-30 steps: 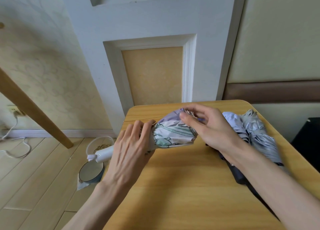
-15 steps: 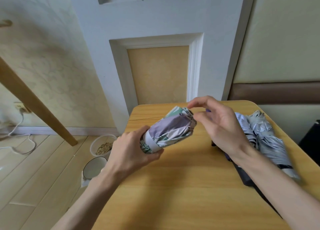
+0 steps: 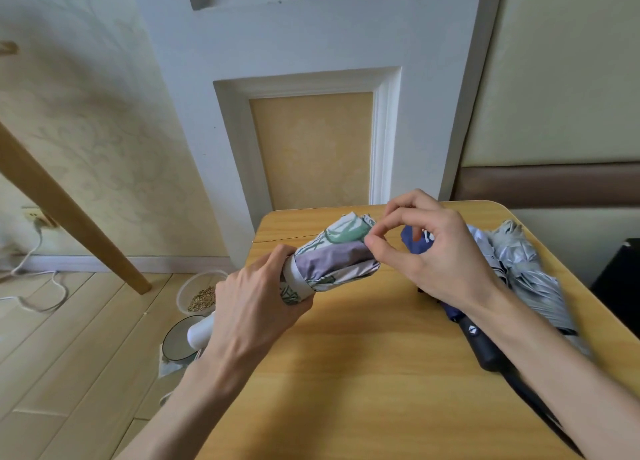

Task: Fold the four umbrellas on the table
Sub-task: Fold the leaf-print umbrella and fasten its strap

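Left hand [image 3: 256, 307]: grasps floral umbrella [image 3: 332, 258] near its handle
Right hand [image 3: 440, 251]: pinches its far tip
Worktop [image 3: 363, 373], right edge: navy umbrella [image 3: 414, 248], grey umbrella [image 3: 530, 272]

Our left hand [image 3: 252, 307] and right hand [image 3: 440, 251] are bare — long, slender fingers, tendons ridging the left one's back — and behind the wrists both forearms [image 3: 194, 400] are bare too.

Rolled lilac-and-green floral umbrella [image 3: 334, 260], cinched by a white strap [image 3: 300, 280], tilted above the bench [image 3: 346, 390]; to its right, lying loosely gathered side by side, navy umbrella [image 3: 482, 350] and grey umbrella [image 3: 533, 283].
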`<state>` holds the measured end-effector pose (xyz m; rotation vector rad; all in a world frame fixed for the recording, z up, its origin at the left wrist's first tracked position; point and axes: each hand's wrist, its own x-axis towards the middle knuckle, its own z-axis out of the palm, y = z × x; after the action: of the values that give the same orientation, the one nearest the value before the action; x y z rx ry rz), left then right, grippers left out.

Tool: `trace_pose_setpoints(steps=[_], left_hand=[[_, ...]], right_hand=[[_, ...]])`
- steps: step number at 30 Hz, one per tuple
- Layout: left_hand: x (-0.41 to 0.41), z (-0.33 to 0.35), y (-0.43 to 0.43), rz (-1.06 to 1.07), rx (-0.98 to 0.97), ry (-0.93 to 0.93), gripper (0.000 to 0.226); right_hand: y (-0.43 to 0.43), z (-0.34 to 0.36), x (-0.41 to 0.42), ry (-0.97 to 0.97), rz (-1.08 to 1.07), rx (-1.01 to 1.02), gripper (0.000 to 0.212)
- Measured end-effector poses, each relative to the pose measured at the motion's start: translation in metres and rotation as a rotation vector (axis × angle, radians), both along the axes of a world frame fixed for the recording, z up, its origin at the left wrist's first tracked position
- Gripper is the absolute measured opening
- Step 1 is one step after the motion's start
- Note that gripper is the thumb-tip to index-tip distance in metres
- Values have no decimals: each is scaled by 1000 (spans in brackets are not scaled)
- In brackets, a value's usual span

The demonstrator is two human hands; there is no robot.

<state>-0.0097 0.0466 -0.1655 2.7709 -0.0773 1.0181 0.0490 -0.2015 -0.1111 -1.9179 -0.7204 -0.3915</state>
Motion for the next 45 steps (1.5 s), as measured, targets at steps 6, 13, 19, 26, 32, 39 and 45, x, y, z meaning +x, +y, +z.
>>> trace_pose_setpoints(steps=[6,13,19,26,32,39,45], left_hand=[[0,-2,-4,0,11,-25,59],[-2,-4,-16,-11,62,-64,64],[-4,-9,-17,-5,88,-49,68],[-2,-4,-21,29,59,-102,67],[-1,6,-6,-259,-286,226,59],[-3,6,0,-156,-230,304,45],[-4,-10,-11,-129,160,98,63]], right_hand=[[6,3,-4,-74,-25,-68,6],[7,13,-5,457,10,350,16],[-15,26,4,345,-12,133,23],[-1,2,1,306,147,69,37],[4,-5,-1,239,235,148,31],[10,-15,0,207,200,202,18],[1,2,3,131,12,235,8]])
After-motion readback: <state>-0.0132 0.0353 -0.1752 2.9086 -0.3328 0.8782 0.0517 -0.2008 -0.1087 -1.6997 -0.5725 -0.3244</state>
